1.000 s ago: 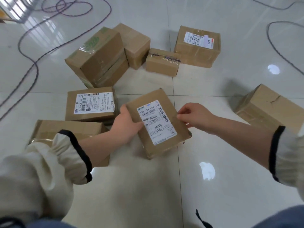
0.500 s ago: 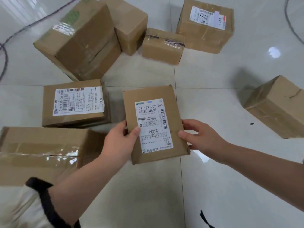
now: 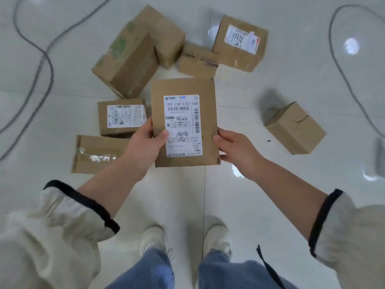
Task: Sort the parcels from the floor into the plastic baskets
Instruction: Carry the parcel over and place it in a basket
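Parcel [image 3: 185, 122]: flat brown carton, held off the floor in both hands, face up to the camera, long side pointing away from the person. The white shipping label [image 3: 183, 126] is read as "159-159-L02-160" above a barcode; a second barcode runs down its right edge. A black marker scrawl is seen across the middle but cannot be made out. The small print and bottom line are too blurred to read.

Left hand [image 3: 145, 142]: the lower left edge is gripped, thumb pressed on the face at the label's edge. Right hand [image 3: 235, 149]: the lower right edge is gripped, thumb laid along the side. The remaining fingers of both hands are hidden behind the carton, so spread or closed cannot be told.

On the floor [image 3: 270, 195] beyond:
- labelled box [image 3: 123, 116], just left of the held parcel, text illegible
- taped box [image 3: 98, 153], partly covered by the left forearm
- large box with green print [image 3: 127, 61], print blurred
- plain box [image 3: 166, 36], touching it behind
- small box with dark tape [image 3: 198, 61], near edge covered by the held parcel
- box with white label [image 3: 239, 42], red mark on label, text unreadable
- lone box [image 3: 295, 128], well apart to the right

Cables are seen at left [image 3: 48, 59] and right [image 3: 341, 65], both cut off by the frame. A grey object [image 3: 380, 155] at the right edge is cut off and blurred.
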Tool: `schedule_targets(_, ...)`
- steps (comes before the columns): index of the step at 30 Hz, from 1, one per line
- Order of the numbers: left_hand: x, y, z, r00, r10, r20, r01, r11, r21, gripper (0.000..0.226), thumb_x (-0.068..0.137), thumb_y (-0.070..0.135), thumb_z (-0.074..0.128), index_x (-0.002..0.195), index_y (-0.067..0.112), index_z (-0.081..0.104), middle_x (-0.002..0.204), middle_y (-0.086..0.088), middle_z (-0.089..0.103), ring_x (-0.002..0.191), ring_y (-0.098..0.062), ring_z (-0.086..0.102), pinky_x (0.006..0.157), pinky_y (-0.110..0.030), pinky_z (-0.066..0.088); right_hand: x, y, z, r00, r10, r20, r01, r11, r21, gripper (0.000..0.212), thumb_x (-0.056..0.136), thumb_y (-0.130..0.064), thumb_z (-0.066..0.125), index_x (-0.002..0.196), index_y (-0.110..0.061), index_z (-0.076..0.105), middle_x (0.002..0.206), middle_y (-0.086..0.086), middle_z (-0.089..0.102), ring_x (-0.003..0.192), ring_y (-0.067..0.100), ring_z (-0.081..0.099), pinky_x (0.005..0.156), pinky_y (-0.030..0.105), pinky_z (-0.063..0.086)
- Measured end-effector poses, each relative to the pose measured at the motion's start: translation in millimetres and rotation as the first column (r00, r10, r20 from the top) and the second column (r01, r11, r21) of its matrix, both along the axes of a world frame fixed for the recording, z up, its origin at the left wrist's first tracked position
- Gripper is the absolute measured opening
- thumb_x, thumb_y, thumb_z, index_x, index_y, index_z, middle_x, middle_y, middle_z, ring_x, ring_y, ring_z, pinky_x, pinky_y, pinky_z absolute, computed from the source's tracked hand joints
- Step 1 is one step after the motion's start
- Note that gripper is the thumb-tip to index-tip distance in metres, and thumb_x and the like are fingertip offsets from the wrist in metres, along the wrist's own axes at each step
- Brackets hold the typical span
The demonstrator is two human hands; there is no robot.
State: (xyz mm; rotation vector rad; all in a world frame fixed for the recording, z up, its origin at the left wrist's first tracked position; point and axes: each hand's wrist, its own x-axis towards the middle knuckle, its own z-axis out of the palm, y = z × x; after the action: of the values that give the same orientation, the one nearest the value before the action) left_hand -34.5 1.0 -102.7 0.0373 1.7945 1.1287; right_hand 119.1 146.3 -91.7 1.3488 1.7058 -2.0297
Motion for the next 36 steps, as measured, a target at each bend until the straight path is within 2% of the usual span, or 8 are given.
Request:
schedule_targets(4,-1,2,136,0.994,-0.012,-0.104,0.022,0.995,0.094,0.035,0.094,0.014,0.054,0.112,0.044,0.058,0.101,0.026,0.069,0.098,0.001,0.065,0.085,-0.025,0.052,3,-1,133,0.997,-0.042,-0.069,0.044,0.999,0.028,0.035,0.100,-0.015,0.042,0.128,-0.027,0.057,0.118,-0.007,0.066,0.110,0.010,0.062,0.081,0.023,0.053)
schedule_targets(9,8,-2,335,0.976,0.030,-0.215,0.009,0.984,0.180,0.060,0.094,0.020,0.055,0.142,0.044,0.027,0.118,0.023,0.063,0.104,0.000,0.062,0.087,-0.028,0.053,11,-6,327,0.983,-0.020,-0.181,0.038,0.995,0.097,0.039,0.099,-0.015,0.042,0.120,-0.044,0.057,0.107,-0.022,0.069,0.096,-0.006,0.064,0.064,0.014,0.053)
schedule_targets(11,13,-8,412,0.966,0.054,-0.254,0.004,0.975,0.224,0.048,0.094,0.020,0.055,0.121,0.055,0.038,0.109,0.027,0.065,0.100,0.002,0.063,0.078,-0.014,0.052,15,-9,403,0.975,-0.017,-0.223,0.048,0.989,0.136,0.043,0.099,-0.015,0.042,0.111,-0.054,0.058,0.104,-0.029,0.067,0.094,-0.010,0.063,0.063,0.011,0.052)
schedule_targets(14,23,-22,516,0.949,0.065,-0.307,0.021,0.963,0.269,0.039,0.093,0.022,0.055,0.103,0.058,0.041,0.094,0.036,0.064,0.089,0.012,0.062,0.062,-0.003,0.046,23,-18,500,0.961,0.030,-0.275,0.026,0.980,0.198,0.048,0.099,-0.016,0.042,0.114,-0.060,0.054,0.114,-0.029,0.063,0.105,-0.006,0.060,0.081,0.022,0.053)
schedule_targets(17,37,-36,592,0.933,0.076,-0.351,0.042,0.948,0.317,0.036,0.093,0.023,0.055,0.108,0.055,0.047,0.097,0.034,0.066,0.089,0.010,0.064,0.072,-0.015,0.052,33,-28,575,0.935,0.054,-0.350,0.032,0.972,0.234,0.052,0.098,-0.011,0.041,0.115,-0.058,0.057,0.119,-0.022,0.064,0.113,0.003,0.059,0.096,0.032,0.044)
schedule_targets(25,70,-64,702,0.857,0.134,-0.498,0.070,0.927,0.369,0.043,0.093,0.024,0.056,0.132,0.038,0.047,0.111,0.016,0.068,0.103,-0.009,0.065,0.089,-0.039,0.054,68,-58,675,0.847,0.136,-0.514,0.074,0.927,0.366,0.052,0.098,-0.005,0.041,0.118,-0.052,0.053,0.112,-0.026,0.066,0.101,-0.011,0.060,0.072,0.003,0.045)
schedule_targets(29,90,-60,724,0.816,0.115,-0.567,0.133,0.917,0.377,0.040,0.094,0.024,0.055,0.130,0.041,0.048,0.106,0.028,0.066,0.097,0.006,0.062,0.070,-0.009,0.050,91,-60,692,0.822,0.153,-0.548,0.116,0.899,0.423,0.049,0.099,-0.003,0.038,0.131,-0.040,0.047,0.101,-0.025,0.068,0.081,-0.009,0.061,0.068,0.006,0.046)
schedule_targets(36,114,-29,755,0.792,0.090,-0.604,0.224,0.878,0.424,0.041,0.094,0.018,0.053,0.131,0.036,0.049,0.111,0.019,0.067,0.105,-0.007,0.062,0.085,-0.026,0.053,127,-40,718,0.804,0.106,-0.586,0.215,0.866,0.452,0.046,0.100,-0.008,0.039,0.136,-0.036,0.045,0.117,-0.021,0.065,0.103,-0.003,0.062,0.077,0.011,0.048)
